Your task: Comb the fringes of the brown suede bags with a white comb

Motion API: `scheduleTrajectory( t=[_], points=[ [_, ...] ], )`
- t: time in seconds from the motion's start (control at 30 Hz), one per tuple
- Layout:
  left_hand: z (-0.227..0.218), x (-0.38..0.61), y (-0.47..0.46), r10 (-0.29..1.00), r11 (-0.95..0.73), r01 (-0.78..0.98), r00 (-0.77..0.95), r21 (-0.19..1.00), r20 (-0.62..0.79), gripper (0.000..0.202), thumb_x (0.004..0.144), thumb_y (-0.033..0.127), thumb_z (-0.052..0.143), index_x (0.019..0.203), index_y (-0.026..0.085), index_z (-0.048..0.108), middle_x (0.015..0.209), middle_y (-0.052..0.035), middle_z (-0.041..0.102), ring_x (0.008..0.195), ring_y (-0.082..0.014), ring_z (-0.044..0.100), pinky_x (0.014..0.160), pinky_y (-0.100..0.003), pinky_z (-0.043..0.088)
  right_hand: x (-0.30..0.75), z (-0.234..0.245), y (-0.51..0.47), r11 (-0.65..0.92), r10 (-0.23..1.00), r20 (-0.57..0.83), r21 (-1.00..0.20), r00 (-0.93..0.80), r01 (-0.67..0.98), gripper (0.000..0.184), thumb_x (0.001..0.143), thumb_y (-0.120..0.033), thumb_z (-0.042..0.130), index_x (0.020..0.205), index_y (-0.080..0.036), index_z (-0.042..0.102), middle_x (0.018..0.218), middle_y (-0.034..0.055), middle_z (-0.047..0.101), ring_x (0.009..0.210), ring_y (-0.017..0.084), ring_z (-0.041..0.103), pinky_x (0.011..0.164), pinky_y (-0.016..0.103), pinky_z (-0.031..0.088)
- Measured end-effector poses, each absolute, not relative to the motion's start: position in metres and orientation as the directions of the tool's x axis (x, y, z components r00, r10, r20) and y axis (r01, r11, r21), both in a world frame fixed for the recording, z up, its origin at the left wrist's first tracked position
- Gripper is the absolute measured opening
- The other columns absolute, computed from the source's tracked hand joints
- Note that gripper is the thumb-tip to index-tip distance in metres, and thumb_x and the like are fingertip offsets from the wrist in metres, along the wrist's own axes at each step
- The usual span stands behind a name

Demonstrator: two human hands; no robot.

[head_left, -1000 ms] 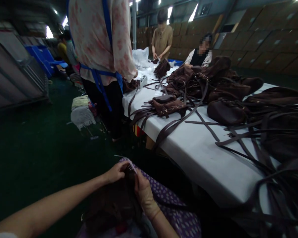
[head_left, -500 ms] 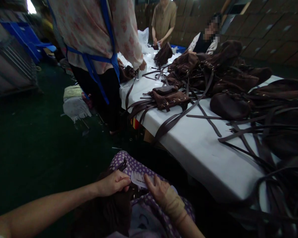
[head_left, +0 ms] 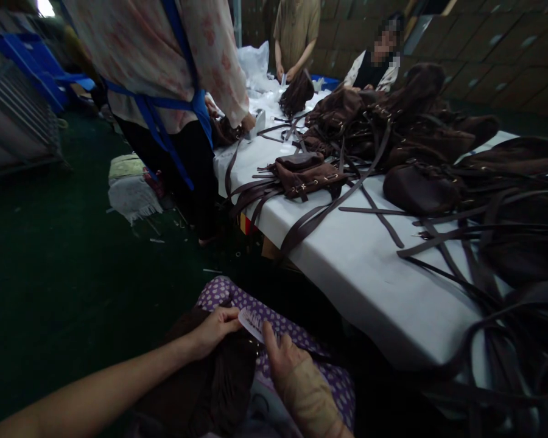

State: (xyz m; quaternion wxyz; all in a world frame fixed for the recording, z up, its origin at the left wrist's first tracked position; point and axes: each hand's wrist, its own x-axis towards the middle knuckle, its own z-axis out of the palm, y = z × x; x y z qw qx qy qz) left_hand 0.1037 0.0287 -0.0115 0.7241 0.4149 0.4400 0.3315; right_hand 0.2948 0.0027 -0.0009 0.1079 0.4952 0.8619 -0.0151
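Note:
A brown bag (head_left: pixel 223 377) with hanging fringe lies across my lap, over purple cloth with pale dots (head_left: pixel 319 344). My left hand (head_left: pixel 217 331) is closed on the bag's upper edge, fingers pinched together. In my right hand (head_left: pixel 285 359), which has a tan wrist covering, is a pale plastic comb (head_left: pixel 251 323). Its teeth face up and away from me, and its far end comes close to my left fingertips. Part of the comb is hidden behind my right fingers.
On my right is a table with a white cover (head_left: pixel 347 255), heaped with brown bags (head_left: pixel 356 121) and long dark straps (head_left: pixel 305 228). A person in a blue apron (head_left: pixel 155 103) stands at its left side. Two more people are at the far end. A cloth-covered stool (head_left: pixel 132 188) stands on the green floor.
The comb has tilted more steeply, its near end dropping towards me. My right hand has turned and moved slightly nearer. My left hand's fingers have straightened a little, and more of the bag shows.

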Motion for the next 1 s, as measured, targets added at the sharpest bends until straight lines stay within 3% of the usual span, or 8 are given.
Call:
scheduleTrajectory(
  t=[0.1, 0.23, 0.4, 0.5, 0.57, 0.7, 0.87, 1.0],
  points=[
    [-0.033, 0.092, 0.021, 0.821, 0.57, -0.368, 0.215, 0.735, -0.529, 0.026, 0.069, 0.033, 0.074, 0.063, 0.013, 0.059, 0.056, 0.0019, 0.051, 0.054, -0.0093, 0.047, 0.06, -0.022, 0.042, 0.303, 0.0, 0.0, 0.517, 0.837, -0.236, 0.049, -0.493, 0.854, 0.066, 0.075, 0.001, 0.048, 0.138, -0.018, 0.043, 0.081, 0.0109, 0.065, 0.061, 0.022, 0.068, 0.05, 0.025, 0.049],
    [-0.06, 0.074, 0.008, 0.789, 0.582, -0.423, 0.086, 0.695, -0.608, 0.035, 0.068, 0.038, 0.073, 0.059, 0.016, 0.048, 0.048, 0.0096, 0.027, 0.042, -0.0042, 0.021, 0.04, -0.016, 0.018, 0.351, -0.005, -0.028, 0.534, 0.775, -0.366, -0.058, -0.515, 0.844, 0.073, 0.067, 0.008, 0.047, 0.134, -0.02, 0.048, 0.088, 0.0103, 0.069, 0.061, 0.019, 0.069, 0.05, 0.022, 0.048],
    [-0.054, 0.088, -0.003, 0.771, 0.628, -0.374, 0.177, 0.682, -0.612, 0.033, 0.075, 0.043, 0.071, 0.087, 0.013, 0.063, 0.066, 0.001, 0.054, 0.052, -0.0068, 0.042, 0.047, -0.017, 0.031, 0.387, 0.001, -0.051, 0.557, 0.785, -0.33, 0.003, -0.525, 0.831, 0.072, 0.068, 0.008, 0.047, 0.133, -0.023, 0.05, 0.086, 0.0075, 0.068, 0.06, 0.018, 0.067, 0.049, 0.022, 0.047],
    [-0.033, 0.107, 0.0, 0.786, 0.546, -0.156, 0.434, 0.823, -0.44, 0.038, 0.08, 0.043, 0.067, 0.107, 0.016, 0.066, 0.1, -0.0069, 0.066, 0.088, -0.0158, 0.058, 0.078, -0.024, 0.043, 0.371, 0.018, -0.037, 0.575, 0.808, -0.223, 0.094, -0.546, 0.813, 0.064, 0.075, 0.005, 0.048, 0.132, -0.025, 0.05, 0.081, 0.0048, 0.065, 0.057, 0.016, 0.063, 0.051, 0.023, 0.046],
    [-0.021, 0.116, 0.003, 0.739, 0.409, 0.01, 0.583, 0.912, -0.338, 0.034, 0.084, 0.045, 0.061, 0.104, 0.017, 0.068, 0.102, -0.0067, 0.067, 0.099, -0.0207, 0.057, 0.092, -0.03, 0.039, 0.353, 0.028, -0.021, 0.585, 0.809, -0.171, 0.123, -0.563, 0.802, 0.059, 0.078, 0.001, 0.049, 0.133, -0.023, 0.048, 0.078, 0.0046, 0.063, 0.057, 0.016, 0.061, 0.051, 0.024, 0.045],
    [-0.015, 0.118, -0.002, 0.805, 0.26, 0.147, 0.513, 0.954, -0.298, 0.046, 0.089, 0.053, 0.046, 0.074, 0.015, 0.066, 0.073, -0.0044, 0.063, 0.073, -0.0175, 0.055, 0.074, -0.028, 0.04, 0.327, 0.034, -0.001, 0.615, 0.788, -0.132, 0.127, -0.602, 0.778, 0.058, 0.081, -0.004, 0.049, 0.136, -0.02, 0.043, 0.082, 0.0066, 0.063, 0.061, 0.017, 0.061, 0.053, 0.024, 0.044],
    [-0.021, 0.105, -0.027, 0.738, 0.333, 0.205, 0.551, 0.921, -0.389, 0.052, 0.083, 0.06, 0.05, 0.058, 0.014, 0.056, 0.052, -0.0001, 0.047, 0.052, -0.0113, 0.039, 0.052, -0.025, 0.028, 0.352, 0.013, -0.023, 0.751, 0.64, -0.252, 0.003, -0.726, 0.661, 0.067, 0.075, -0.003, 0.05, 0.138, -0.024, 0.041, 0.085, 0.0057, 0.066, 0.052, 0.015, 0.061, 0.045, 0.021, 0.04],
    [-0.022, 0.08, -0.034, 0.782, 0.476, 0.172, 0.365, 0.862, -0.505, 0.057, 0.073, 0.07, 0.051, 0.052, 0.017, 0.049, 0.05, 0.0014, 0.041, 0.051, -0.011, 0.035, 0.05, -0.025, 0.025, 0.448, 0.0, -0.056, 0.488, 0.832, -0.309, 0.009, -0.462, 0.873, 0.064, 0.067, 0.004, 0.046, 0.122, -0.027, 0.059, 0.074, 0.0062, 0.066, 0.05, 0.014, 0.062, 0.047, 0.02, 0.043]
  ],
)
